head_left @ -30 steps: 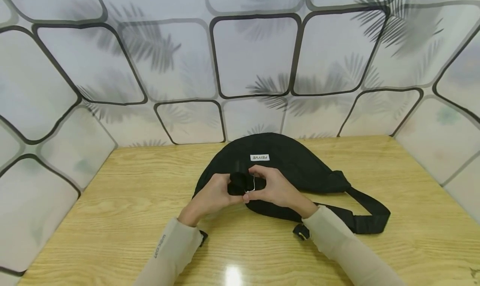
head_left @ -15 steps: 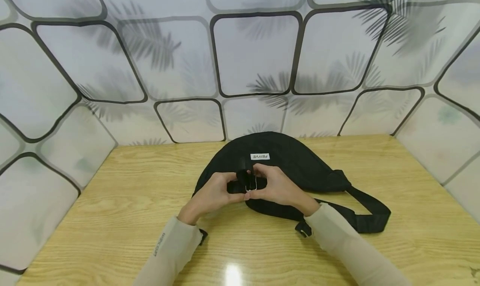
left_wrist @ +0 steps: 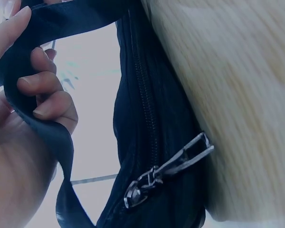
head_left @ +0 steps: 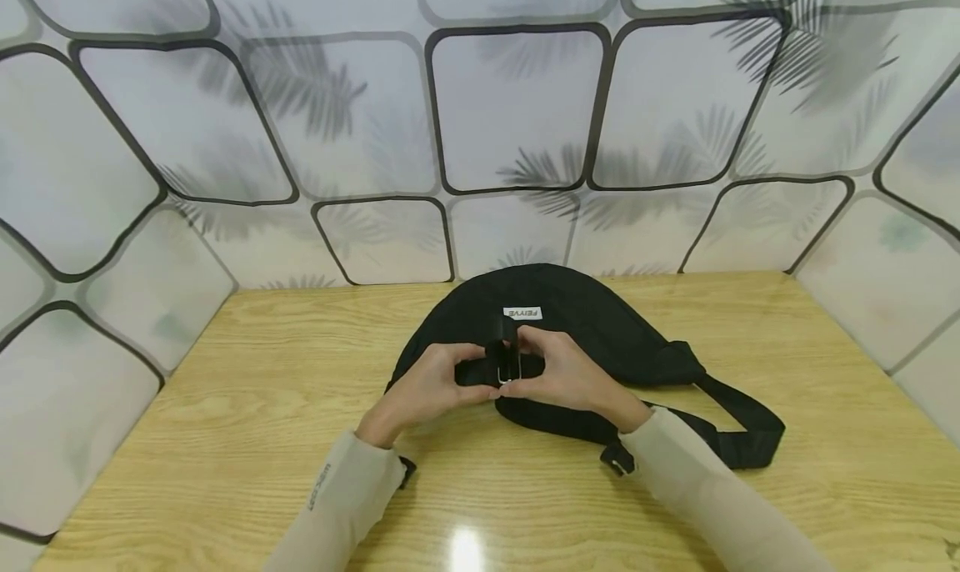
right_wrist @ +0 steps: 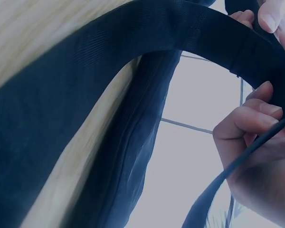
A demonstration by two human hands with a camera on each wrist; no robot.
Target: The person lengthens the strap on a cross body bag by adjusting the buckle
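A black bag (head_left: pixel 570 338) with a small white label lies on the table behind both hands. My left hand (head_left: pixel 431 384) pinches a black strap (head_left: pixel 472 373) in front of it; in the left wrist view the fingers (left_wrist: pixel 40 83) curl round the strap (left_wrist: pixel 61 142). My right hand (head_left: pixel 573 376) grips the same strap at a silver buckle (head_left: pixel 506 375), where a strap loop stands up. The right wrist view shows this hand (right_wrist: pixel 256 147) curled at the wide strap (right_wrist: pixel 218 38). A silver zip pull (left_wrist: pixel 168 166) hangs on the bag.
A black clip (head_left: pixel 617 459) lies by the right sleeve, and another black piece (head_left: pixel 407 472) shows by the left sleeve. The bag's wide strap (head_left: pixel 750 449) loops out to the right on the wooden table (head_left: pixel 247 405). Patterned panels surround the back and sides.
Both hands stay on the strap. The right hand and the buckle have moved slightly right, and the upright loop has shifted right too. The clip by the right sleeve has also slid a little right.
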